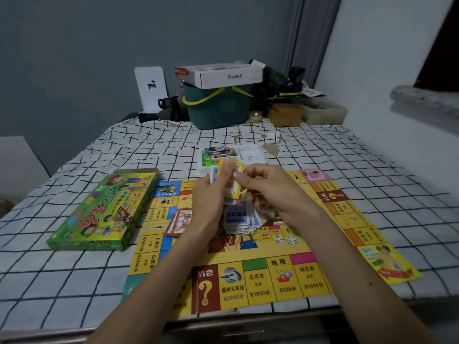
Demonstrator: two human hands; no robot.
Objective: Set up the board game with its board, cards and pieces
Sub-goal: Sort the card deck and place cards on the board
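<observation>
Through the head camera, your left hand (211, 202) grips a small stack while your right hand (268, 187) pinches its yellow-edged card (232, 184). Peel off one card at a time, keeping edges square, over the board (285, 279). Blue-backed cards (239, 219) lie just beneath. Beyond the grip, the white tray (258, 161) holds colourful cards in its left well. The green box (106, 212), to the left, hides its contents.

We see a green basket (218, 108) with yellow handles at the back of the checked cloth (74, 281). A white cardboard box (223, 75) sits on top of it. Left of the basket stand a dark jug (169, 104) and a white deer card (151, 88); to its right, a brown box (285, 114).
</observation>
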